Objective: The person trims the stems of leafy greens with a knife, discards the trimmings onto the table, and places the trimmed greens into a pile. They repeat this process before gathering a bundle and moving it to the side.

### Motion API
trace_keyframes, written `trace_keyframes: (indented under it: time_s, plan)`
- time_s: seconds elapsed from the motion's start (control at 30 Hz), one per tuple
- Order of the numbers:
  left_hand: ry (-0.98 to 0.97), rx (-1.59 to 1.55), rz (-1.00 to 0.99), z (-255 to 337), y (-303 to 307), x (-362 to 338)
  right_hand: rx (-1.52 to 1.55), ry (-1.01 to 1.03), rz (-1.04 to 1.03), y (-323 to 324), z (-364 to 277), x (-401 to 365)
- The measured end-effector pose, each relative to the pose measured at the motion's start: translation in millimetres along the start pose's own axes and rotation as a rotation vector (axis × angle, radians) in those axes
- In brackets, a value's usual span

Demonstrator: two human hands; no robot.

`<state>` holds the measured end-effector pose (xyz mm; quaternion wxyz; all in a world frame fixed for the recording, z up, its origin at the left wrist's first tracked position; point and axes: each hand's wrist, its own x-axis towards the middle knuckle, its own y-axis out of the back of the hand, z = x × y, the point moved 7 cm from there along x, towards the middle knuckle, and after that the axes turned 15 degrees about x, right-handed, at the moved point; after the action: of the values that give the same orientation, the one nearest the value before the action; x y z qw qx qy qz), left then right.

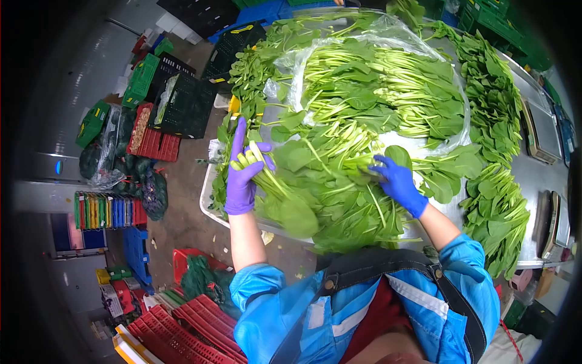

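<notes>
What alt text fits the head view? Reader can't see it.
A person's purple-gloved left hand grips a bunch of greens by the stems, while the blue-gloved right hand rests on a heap of greens on a metal table. A clear plastic bag lies under part of the heap; crates stand on the floor at left.

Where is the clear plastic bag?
Head view: the clear plastic bag lies spread under the far heap of green leafy stalks, beyond the blue-gloved right hand, on the steel table.

No text, label, brand or number is legible anywhere.
</notes>
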<state>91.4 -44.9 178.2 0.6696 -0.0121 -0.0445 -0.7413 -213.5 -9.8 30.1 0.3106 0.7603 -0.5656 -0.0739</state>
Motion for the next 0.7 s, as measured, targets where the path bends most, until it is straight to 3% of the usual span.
trace_keyframes:
  time_s: [0.03,0.1,0.17,0.2,0.23,0.3,0.37,0.43,0.57,0.6,0.63,0.7]
  plan:
    - [0.004,-0.002,-0.001,-2.6,-0.5,1.1,0.015,0.033,-0.09,2.0,-7.7,-16.2]
    - [0.056,0.374,0.006,-13.1,-1.0,3.7,-0.005,0.131,-0.091,14.7,-5.4,-34.9]
    - [0.112,0.399,-0.016,-31.8,-15.6,0.0,0.35,-0.359,0.152,40.9,47.9,-48.8]
    - [0.12,0.571,-0.07,-42.1,-27.2,-1.1,0.521,-0.519,0.24,53.2,40.9,-50.2]
    - [0.118,0.743,-0.119,-48.7,-40.8,0.3,0.513,-0.516,0.247,65.4,23.2,-45.2]
    - [0.09,0.734,-0.308,-32.0,-88.5,-13.4,0.921,-0.716,0.115,53.2,0.3,-48.0]
    - [-0.084,0.6,-0.453,-27.3,-134.2,-28.6,0.863,-0.636,0.103,46.8,-10.3,-40.9]
    - [-0.395,0.776,-0.555,-31.7,-167.3,-42.5,0.812,-0.632,-0.036,37.2,-28.0,-32.0]
    - [-0.244,0.721,-0.763,-69.8,-189.1,-45.0,0.822,-0.577,0.01,34.5,-50.3,-19.9]
    - [-0.075,0.521,-0.739,-74.0,-184.3,-43.7,0.796,-0.412,0.078,37.0,-48.4,-16.1]
    - [0.093,0.319,-0.707,-79.4,-180.1,-43.3,0.797,-0.41,0.079,28.7,-36.2,-18.5]
    - [0.019,0.339,-0.707,-74.5,-176.7,-41.5,0.193,-0.07,0.156,33.5,-44.0,-16.1]
